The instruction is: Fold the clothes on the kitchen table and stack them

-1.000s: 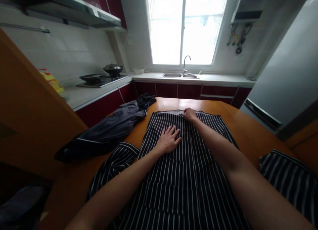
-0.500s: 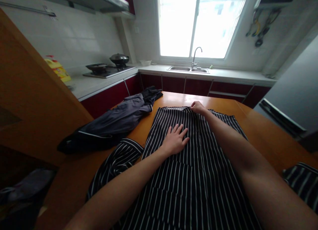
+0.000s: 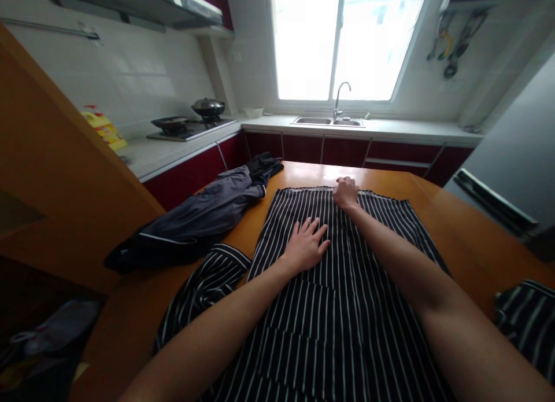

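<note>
A black shirt with white stripes (image 3: 312, 309) is spread out on the wooden table, its hem at the far side. Fingers spread, my left hand (image 3: 306, 246) lies flat on the cloth left of the buttoned front. My right hand (image 3: 346, 192) is closed at the middle of the far hem; its fingertips are partly hidden, with the hem edge at them. One striped sleeve (image 3: 203, 280) lies bunched beside my left forearm. More striped cloth (image 3: 526, 321) shows at the right edge.
Dark blue and grey clothes (image 3: 203, 211) lie on the table (image 3: 472, 234) at the left. Beyond stand a counter (image 3: 277, 122) with a sink (image 3: 314, 121), a stove with a lidded pan (image 3: 208, 108), and a yellow bottle (image 3: 106, 129). A fridge (image 3: 515, 142) is at right.
My right hand has turned from a fingertip pinch to a curled fist at the hem. The hem right of it now lies straighter and flatter. My left hand stays put.
</note>
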The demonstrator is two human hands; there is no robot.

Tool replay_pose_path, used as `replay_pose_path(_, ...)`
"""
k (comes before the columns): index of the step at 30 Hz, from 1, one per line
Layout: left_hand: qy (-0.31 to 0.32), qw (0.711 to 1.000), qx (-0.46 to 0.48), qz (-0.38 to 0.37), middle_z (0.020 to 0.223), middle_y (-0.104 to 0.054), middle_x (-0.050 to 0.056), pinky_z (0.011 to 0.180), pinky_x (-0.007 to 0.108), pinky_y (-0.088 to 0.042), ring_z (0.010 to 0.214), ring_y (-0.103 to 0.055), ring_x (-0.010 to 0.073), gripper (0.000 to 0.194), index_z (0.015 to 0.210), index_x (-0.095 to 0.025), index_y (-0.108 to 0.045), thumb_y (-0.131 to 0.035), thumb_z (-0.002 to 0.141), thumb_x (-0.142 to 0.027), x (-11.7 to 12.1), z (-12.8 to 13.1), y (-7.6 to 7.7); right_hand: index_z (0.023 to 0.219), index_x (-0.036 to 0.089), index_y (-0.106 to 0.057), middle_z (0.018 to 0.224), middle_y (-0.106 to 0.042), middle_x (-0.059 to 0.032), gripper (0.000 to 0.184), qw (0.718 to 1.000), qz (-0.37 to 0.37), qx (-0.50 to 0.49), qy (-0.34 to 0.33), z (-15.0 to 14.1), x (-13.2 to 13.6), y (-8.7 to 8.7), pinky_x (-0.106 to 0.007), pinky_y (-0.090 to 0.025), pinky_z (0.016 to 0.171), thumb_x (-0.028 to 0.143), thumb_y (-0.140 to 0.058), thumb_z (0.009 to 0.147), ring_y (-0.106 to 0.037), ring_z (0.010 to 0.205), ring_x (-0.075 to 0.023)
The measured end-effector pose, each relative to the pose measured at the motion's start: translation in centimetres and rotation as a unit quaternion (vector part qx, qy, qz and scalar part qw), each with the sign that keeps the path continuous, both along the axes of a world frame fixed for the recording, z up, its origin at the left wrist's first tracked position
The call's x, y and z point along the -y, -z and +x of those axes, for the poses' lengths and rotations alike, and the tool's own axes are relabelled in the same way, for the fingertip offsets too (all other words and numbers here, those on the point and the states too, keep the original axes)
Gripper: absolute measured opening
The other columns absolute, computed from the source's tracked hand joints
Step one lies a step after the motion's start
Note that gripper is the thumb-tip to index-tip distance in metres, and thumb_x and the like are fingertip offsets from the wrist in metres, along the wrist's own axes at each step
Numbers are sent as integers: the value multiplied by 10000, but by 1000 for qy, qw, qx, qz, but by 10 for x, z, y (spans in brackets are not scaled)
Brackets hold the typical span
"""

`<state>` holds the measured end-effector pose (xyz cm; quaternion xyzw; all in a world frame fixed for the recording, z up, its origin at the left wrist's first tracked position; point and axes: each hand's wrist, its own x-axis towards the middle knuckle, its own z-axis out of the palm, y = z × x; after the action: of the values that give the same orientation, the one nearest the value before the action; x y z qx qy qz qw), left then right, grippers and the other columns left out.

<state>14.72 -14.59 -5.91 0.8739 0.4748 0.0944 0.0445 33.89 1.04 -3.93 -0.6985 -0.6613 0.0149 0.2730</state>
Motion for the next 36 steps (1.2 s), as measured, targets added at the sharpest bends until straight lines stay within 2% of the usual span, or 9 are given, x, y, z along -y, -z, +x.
replay_pose_path(3,-3,1000,4,-1,1643,-311,108,1232,570,-167,1536,-207,325,613,1548,-194,-406,-306,1042,-526,-1,1,2,1426,146,-548,1538,-474,-145,442,988,-2,40,-148,-31,10,7,-385,-264,1172,263,-470,1008,-379,1420,-261)
replay_pose_path(6,-14,1000,8,6,1606,-379,138,1238,554,-163,1521,-252,309,603,1530,-130,-416,-302,1042,-465,-2,2,3,1523,237,-448,1635,-351,-71,511,932,-74,86,-346,-56,13,17,-447,-173,1231,391,-441,1036,-242,1523,-251)
replay_pose_path(8,-14,1000,10,9,1598,-389,144,1238,553,-167,1515,-266,302,598,1527,-106,-415,-306,1038,-433,-2,2,3,1558,253,-389,1665,-278,-64,551,909,-120,97,-386,-63,8,20,-513,-118,1237,465,-387,1049,-169,1549,-265)
replay_pose_path(13,-12,1000,3,8,1639,-314,104,1239,553,-170,1534,-224,296,608,1559,-122,-371,-320,1034,-425,-2,1,3,1590,195,-317,1682,-189,-107,617,936,-123,106,-312,-56,-13,18,-562,-68,1231,497,-340,1053,-133,1556,-283)
replay_pose_path(18,-15,1000,1,14,1636,-324,86,1246,525,-180,1530,-244,277,591,1554,-137,-388,-313,1046,-430,-5,-1,4,1569,177,-357,1678,-216,-102,551,970,-12,88,-228,-47,0,15,-491,-67,1244,393,-314,1064,-132,1558,-220)
replay_pose_path(23,-25,1000,2,16,1634,-338,52,1232,575,-174,1526,-251,295,545,1538,-223,-433,-288,1061,-444,-7,-4,2,1561,161,-367,1677,-212,-114,556,980,-28,75,-182,-13,62,12,-543,-89,1235,378,-313,1052,-125,1560,-248)
replay_pose_path(27,-130,991,-6,-2,1651,-295,79,1173,716,-116,1524,-216,382,565,1546,-278,-424,-280,1051,-508,-20,-17,-1,1557,135,-371,1675,-201,-156,591,988,-86,83,-98,28,127,18,-601,-129,1214,413,-316,1039,-124,1557,-299)
replay_pose_path(31,-200,980,-13,-17,1660,-252,132,1166,717,-131,1530,-179,401,618,1566,-217,-392,-235,1052,-521,-30,-30,-5,1573,133,-349,1675,-181,-179,635,985,-130,105,-32,57,175,29,-612,-144,1204,461,-312,1031,-134,1552,-325)
replay_pose_path(36,-25,998,-53,-18,1678,-147,159,1227,594,-85,1559,-92,335,700,1596,-136,-305,-254,1046,-565,9,-11,-4,1561,129,-381,1654,-257,-184,632,982,-137,126,1,68,190,38,-534,-151,1218,465,-283,1036,-196,1539,-303)
